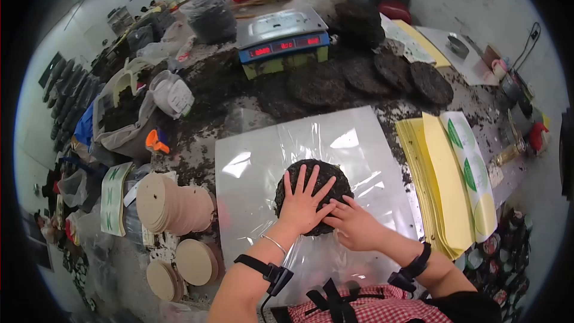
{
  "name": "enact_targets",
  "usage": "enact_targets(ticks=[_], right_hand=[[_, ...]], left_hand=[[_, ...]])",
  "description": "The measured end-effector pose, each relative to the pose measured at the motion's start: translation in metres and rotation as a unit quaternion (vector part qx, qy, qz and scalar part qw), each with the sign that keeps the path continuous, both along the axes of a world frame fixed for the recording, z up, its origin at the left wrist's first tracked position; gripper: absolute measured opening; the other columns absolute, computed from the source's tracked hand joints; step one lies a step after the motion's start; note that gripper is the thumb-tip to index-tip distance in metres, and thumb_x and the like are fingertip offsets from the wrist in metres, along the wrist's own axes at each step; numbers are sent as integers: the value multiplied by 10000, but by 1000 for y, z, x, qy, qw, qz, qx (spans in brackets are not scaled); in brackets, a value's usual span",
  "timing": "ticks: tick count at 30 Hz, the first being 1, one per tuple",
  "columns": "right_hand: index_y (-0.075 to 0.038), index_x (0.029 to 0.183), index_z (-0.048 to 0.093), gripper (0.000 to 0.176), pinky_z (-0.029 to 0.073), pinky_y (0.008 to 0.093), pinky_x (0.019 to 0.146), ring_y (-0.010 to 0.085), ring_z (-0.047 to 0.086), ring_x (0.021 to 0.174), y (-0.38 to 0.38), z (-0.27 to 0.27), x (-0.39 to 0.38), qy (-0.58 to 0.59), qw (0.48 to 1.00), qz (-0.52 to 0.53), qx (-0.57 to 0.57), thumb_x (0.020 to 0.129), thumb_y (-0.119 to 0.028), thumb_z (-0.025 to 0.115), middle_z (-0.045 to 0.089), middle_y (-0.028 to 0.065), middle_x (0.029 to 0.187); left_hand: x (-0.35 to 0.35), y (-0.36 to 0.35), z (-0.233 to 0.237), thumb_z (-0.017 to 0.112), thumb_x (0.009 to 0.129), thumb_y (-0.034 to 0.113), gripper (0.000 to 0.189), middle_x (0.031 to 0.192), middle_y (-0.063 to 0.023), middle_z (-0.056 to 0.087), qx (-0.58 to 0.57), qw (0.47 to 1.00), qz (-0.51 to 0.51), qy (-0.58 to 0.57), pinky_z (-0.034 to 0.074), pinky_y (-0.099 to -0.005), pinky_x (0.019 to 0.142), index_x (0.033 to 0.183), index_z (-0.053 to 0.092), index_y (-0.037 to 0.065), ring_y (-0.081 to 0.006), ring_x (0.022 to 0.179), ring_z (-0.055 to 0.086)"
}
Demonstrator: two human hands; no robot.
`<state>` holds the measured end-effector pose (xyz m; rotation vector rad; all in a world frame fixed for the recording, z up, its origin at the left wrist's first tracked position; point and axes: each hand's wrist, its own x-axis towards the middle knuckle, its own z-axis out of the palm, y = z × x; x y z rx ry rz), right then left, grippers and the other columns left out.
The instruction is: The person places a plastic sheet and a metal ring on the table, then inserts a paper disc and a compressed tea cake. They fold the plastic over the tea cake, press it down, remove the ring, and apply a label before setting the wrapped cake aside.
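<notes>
A round, dark cake of pressed leaves [331, 174] lies on a clear plastic sheet [293, 134] over a pale square board [245, 185]. My left hand [305, 203] rests flat on top of the cake, its fingers spread. At the cake's lower right edge, my right hand [354, 225] touches the rim with fingers stretched out, its fingertips close to my left thumb. Part of the cake is hidden under both hands.
Behind the board stands a digital scale [284, 33] with red readouts; more dark cakes [394, 73] lie to its right. Yellow sheets [427, 179] flank the board at right. Round tan discs [173, 203], an orange clip [156, 141] and a lined tub [122, 134] are on the left.
</notes>
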<state>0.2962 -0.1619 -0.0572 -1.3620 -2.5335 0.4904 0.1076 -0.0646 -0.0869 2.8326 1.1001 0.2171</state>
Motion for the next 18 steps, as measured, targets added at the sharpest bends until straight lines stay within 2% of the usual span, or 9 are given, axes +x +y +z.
enact_targets(ticks=[1,3,4,9,11,12,13,15,18], right_hand=[[-94,1328,591,485,265,499,1217,293,436,1418,-6,2,0,5,1000,-5,-10,849,-147,650,569,141,1381],[-90,1271,621,415,293,480,1208,300,477,1384,-1,8,7,109,985,-124,46,863,-165,646,628,143,1291],[-68,1210,635,339,314,476,1199,307,518,1344,2,-4,2,74,987,-129,68,894,-187,632,663,140,1228],[-32,1166,621,283,302,494,1203,323,538,1312,9,-23,-11,-24,987,-144,68,926,-179,600,656,143,1250],[-33,1194,617,308,299,499,1200,340,545,1291,8,-9,-3,80,990,-116,21,920,-172,595,654,165,1244],[-36,1233,611,355,312,505,1188,357,542,1289,2,9,7,220,968,-115,-43,900,-159,631,642,171,1269],[-36,1233,611,355,312,505,1188,357,542,1289,-12,26,18,220,969,-110,-30,900,-159,631,642,171,1269],[-39,1263,608,428,335,498,1174,350,534,1311,-48,40,32,223,930,-287,59,871,-183,704,625,158,1311],[-43,1257,617,507,356,498,1163,328,548,1297,-65,28,19,182,931,-309,67,807,-204,787,627,144,1311]], left_hand=[[-3,-2,-3,443,994,578,683,1671,-185,168,-7,1000,-1,-5,2,-724,1158,1606,272,329,-449,1533,93],[-3,2,-7,429,989,599,694,1671,-174,175,-10,1000,5,14,-1,-715,1167,1608,261,335,-434,1537,91],[-2,-2,-11,416,985,620,705,1671,-163,182,-15,999,7,35,-5,-705,1176,1610,249,342,-419,1541,88],[2,3,-28,457,963,633,744,1672,-177,171,-92,993,22,75,-65,-698,1176,1612,223,357,-416,1550,48],[-3,10,-33,476,936,680,800,1671,-204,150,-135,989,2,57,-94,-700,1166,1616,201,361,-437,1546,30],[-1,11,-30,486,921,701,831,1670,-218,132,-157,985,4,72,-110,-701,1158,1619,191,360,-447,1544,20],[0,13,-26,496,905,723,863,1669,-232,114,-178,980,7,86,-127,-701,1151,1621,180,359,-456,1542,11],[1,14,-25,513,882,747,906,1673,-240,72,-189,978,10,88,-134,-700,1148,1623,166,360,-453,1543,-21],[1,10,-27,558,865,731,931,1678,-220,83,-162,984,6,74,-119,-696,1158,1623,162,364,-441,1546,-23]])
